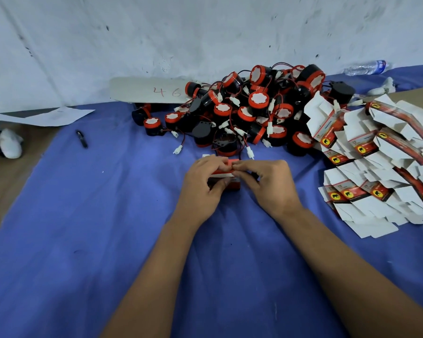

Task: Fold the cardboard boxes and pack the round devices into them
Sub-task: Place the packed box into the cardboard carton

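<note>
Holding a small red and white cardboard box (226,175) between both hands, I am seeing it sitting at the middle of the blue cloth (95,228), just in front of the pile of round devices (249,111). My left hand (203,189) is curling round the box's left side, its fingertips lying over the top edge, while my right hand (270,184) is gripping the right side, thumb and forefinger pinching at a red flap on top. Whether a device is already sitting inside, I cannot tell, since my fingers are hiding most of the box. Behind it the black devices with red rims are lying heaped together, their thin wires and white plugs trailing onto the cloth. To the right, a spread of flat unfolded boxes (376,167) is overlapping in loose rows, white sides mostly up. Farther out, a black pen (81,139) is lying on the cloth at the left, a strip of card marked 46 (152,90) is resting against the wall, and a plastic water bottle (366,67) is lying at the far right.
</note>
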`<action>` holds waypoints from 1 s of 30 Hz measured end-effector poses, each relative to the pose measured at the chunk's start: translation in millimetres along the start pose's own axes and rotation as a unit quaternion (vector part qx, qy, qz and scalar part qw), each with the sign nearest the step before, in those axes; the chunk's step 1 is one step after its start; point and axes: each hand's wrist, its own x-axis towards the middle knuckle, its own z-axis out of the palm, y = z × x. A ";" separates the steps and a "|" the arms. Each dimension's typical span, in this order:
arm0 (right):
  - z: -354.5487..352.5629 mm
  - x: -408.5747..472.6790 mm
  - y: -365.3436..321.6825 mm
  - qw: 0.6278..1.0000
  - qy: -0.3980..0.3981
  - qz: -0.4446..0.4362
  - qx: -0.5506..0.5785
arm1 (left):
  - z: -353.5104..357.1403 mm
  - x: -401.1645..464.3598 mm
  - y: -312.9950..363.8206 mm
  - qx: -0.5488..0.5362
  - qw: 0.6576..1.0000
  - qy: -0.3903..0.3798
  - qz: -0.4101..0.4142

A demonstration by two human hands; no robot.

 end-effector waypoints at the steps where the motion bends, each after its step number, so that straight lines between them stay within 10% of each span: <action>1: 1.0 0.0 -1.2 1.000 0.003 0.001 -0.004 | -0.6 -0.5 0.9 -0.002 1.000 -0.002 -0.009; 8: 9.6 4.4 -3.4 0.998 0.029 0.031 -0.041 | 15.5 -7.2 11.7 0.097 0.973 0.053 -0.202; 30: 9.8 7.3 -21.4 0.958 -0.006 0.192 0.211 | 11.3 -0.9 15.5 -0.011 0.972 0.149 -0.181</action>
